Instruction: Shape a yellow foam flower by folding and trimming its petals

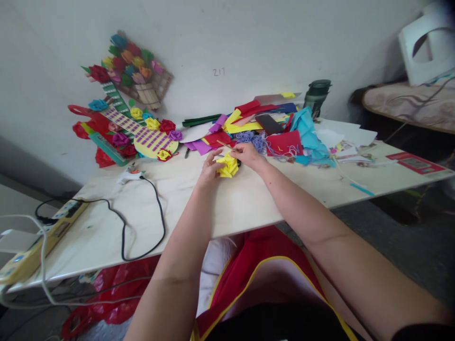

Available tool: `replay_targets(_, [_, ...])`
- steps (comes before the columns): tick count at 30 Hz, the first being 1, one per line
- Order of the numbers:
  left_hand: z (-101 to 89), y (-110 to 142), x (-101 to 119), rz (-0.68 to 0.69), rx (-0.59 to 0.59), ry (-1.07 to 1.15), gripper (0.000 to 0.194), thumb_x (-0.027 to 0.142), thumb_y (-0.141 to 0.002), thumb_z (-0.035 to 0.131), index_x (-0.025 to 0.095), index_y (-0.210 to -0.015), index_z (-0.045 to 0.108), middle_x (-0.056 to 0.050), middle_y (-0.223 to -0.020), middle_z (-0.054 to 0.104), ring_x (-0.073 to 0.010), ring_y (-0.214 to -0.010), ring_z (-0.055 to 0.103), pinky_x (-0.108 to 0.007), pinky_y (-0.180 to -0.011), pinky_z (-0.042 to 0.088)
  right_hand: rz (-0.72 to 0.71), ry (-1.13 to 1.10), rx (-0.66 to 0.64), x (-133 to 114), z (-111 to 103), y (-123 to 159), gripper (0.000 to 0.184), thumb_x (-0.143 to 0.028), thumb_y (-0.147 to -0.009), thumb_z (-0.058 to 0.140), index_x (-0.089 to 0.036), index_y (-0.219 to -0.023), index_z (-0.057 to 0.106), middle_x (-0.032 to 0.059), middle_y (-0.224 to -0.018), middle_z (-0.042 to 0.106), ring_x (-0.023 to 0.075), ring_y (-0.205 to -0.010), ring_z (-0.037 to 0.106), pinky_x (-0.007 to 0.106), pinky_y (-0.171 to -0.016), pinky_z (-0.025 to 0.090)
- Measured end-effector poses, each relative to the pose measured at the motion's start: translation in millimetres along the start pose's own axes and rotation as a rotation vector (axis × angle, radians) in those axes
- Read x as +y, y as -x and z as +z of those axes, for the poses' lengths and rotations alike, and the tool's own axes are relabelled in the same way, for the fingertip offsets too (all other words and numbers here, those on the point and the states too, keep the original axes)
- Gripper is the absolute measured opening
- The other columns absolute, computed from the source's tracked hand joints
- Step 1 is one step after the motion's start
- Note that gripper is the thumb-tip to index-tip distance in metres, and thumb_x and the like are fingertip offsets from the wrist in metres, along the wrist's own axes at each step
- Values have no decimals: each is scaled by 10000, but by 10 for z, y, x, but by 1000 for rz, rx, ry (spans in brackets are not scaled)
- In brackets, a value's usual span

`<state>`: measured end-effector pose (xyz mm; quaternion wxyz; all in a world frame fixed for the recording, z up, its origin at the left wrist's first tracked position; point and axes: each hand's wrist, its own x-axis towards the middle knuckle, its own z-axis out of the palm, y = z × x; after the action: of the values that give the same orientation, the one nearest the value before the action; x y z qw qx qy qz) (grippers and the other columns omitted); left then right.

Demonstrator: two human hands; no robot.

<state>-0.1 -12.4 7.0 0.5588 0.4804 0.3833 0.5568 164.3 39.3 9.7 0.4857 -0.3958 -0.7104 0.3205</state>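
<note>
A yellow crepe-paper flower [228, 166] is held just above the table, with the fingers of my left hand [209, 171] closed around its left side. My right hand [249, 155] pinches a thin tan stick [223, 144] that slants up to the left over the flower's top. Part of a dark object shows behind the flower, too hidden to name. Behind my hands lie a bundle of purple yarn [249, 137] and a red paper sheet [285, 143].
Left are guitar-shaped decorations with paper flowers [152, 142], a glue gun [131, 174] with a black cord [122, 220], and a power strip [46, 237]. Coloured paper, a phone [269, 124] and a dark green bottle [316, 97] stand or lie at the back.
</note>
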Motion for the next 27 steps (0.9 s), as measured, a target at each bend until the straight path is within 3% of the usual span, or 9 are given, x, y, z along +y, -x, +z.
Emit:
replay_targets(4, [16,-24,6,-44,13,99,449,341,-604,663,198,-1026,612,-36,-812,680,-223,-749,668,-325,-641,513,9,-33,-26,-11,1,13,218,-383,-645,617,-166,-643,595,-30,-607,513,115,-627,456,251,-611,391])
replay_targets(7, [24,-67,-8,-141,26,98,339,447,-659,632,179,-865,612,-73,-785,680,-253,-743,671,-370,-645,529,39,-48,-65,-76,3,50,225,-385,-642,624,-164,-625,589,-28,-603,514,116,-636,465,249,-608,391])
replay_targets(14, [43,-100,-24,-215,33,142,160,224,-536,661,167,-678,616,-64,-660,675,-232,-654,655,-355,-633,549,40,21,-149,-168,26,93,249,-394,-631,637,-153,-595,587,-45,-564,464,99,-601,420,250,-599,349])
replay_targets(27, [49,-81,28,-280,76,121,170,150,-530,658,122,-698,652,-99,-686,697,-259,-701,682,-369,-676,564,49,58,-178,-170,34,82,277,-412,-648,660,-159,-584,569,-47,-556,439,99,-599,405,250,-588,316])
